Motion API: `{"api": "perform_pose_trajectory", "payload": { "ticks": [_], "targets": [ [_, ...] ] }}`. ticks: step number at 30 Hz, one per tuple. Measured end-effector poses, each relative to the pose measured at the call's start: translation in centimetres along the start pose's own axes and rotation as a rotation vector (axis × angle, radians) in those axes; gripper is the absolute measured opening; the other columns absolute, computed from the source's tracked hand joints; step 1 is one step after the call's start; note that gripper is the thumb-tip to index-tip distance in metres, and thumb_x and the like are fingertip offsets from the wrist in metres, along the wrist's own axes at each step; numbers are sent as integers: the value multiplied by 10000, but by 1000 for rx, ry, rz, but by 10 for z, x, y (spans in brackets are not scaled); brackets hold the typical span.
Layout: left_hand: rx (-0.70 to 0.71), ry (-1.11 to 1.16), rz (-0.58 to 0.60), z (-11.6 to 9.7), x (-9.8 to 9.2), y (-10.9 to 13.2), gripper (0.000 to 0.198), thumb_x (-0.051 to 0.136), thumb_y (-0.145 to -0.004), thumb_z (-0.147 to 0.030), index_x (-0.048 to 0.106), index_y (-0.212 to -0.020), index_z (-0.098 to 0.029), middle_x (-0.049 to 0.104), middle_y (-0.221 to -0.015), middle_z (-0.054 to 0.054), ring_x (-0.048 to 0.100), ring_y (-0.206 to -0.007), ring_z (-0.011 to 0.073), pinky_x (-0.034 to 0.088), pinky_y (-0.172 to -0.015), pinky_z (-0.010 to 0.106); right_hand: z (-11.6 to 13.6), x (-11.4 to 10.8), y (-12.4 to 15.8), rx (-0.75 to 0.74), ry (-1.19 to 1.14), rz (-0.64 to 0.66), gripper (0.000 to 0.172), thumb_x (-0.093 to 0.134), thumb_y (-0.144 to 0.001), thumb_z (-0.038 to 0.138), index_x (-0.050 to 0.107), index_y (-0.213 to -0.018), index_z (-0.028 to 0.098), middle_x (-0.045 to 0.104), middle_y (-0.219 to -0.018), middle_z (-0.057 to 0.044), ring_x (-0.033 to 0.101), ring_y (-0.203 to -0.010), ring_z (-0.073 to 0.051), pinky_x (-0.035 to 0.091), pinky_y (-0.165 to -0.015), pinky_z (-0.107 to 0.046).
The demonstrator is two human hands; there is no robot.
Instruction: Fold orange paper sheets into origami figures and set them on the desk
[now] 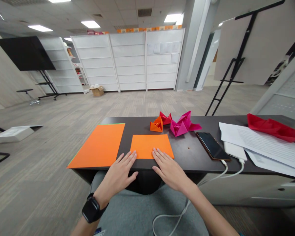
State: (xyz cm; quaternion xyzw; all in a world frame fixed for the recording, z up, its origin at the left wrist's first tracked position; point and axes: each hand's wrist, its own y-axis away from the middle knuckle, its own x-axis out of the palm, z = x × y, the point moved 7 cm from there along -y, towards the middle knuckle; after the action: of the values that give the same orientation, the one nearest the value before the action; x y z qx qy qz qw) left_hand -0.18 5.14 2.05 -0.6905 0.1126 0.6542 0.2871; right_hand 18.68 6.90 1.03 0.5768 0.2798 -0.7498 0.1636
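Note:
A folded sheet of orange paper point(150, 143) lies flat on the dark table in front of me, its long side along the table's near edge. My left hand point(122, 168) rests with fingers stretched out on its lower left corner. On its lower right part my right hand point(168, 167) lies flat, fingers extended. Neither hand grips anything. A larger stack of orange paper point(98, 146), with a thin green edge showing, sits to the left. Behind the folded sheet stand an orange origami piece point(156, 125), a red one point(165, 118) and a magenta one point(183, 124).
To the right, a phone point(212, 146) and a white power bank point(234, 150) trail white cables point(221, 174) over the table edge to my lap. Printed sheets point(272, 146) lie farther right under a red paper boat point(272, 127). The dark table point(186, 157) ends close before me.

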Motion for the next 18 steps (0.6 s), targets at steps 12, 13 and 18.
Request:
{"api": "perform_pose_trajectory", "payload": {
  "ticks": [12, 13, 18],
  "targets": [
    [-27, -4, -37, -35, -7, -17, 675, 568, -912, -466, 451, -1442, -64, 469, -1510, 200, 465, -1400, 309, 407, -1146, 457, 1, -1, -1, 19, -1, 39, 624, 361, -1034, 451, 343, -1527, 68, 289, -1603, -138, 283, -1490, -250, 287, -1223, -444],
    [-47, 1, -38, -36, -2, -18, 702, 580, -900, -479, 446, -1442, -53, 455, -1516, 210, 449, -1409, 321, 402, -1150, 463, 1, 0, -1, 17, -4, 30, 625, 360, -1034, 455, 345, -1528, 73, 293, -1602, -140, 288, -1488, -250, 292, -1220, -442],
    [-65, 21, -61, -34, 10, -15, 759, 598, -876, -485, 396, -1473, -61, 415, -1544, 209, 401, -1440, 330, 368, -1173, 479, -2, 0, 2, -29, -17, -19, 619, 384, -1027, 453, 345, -1535, 101, 324, -1593, -147, 307, -1482, -253, 318, -1208, -448]
  ]
}}
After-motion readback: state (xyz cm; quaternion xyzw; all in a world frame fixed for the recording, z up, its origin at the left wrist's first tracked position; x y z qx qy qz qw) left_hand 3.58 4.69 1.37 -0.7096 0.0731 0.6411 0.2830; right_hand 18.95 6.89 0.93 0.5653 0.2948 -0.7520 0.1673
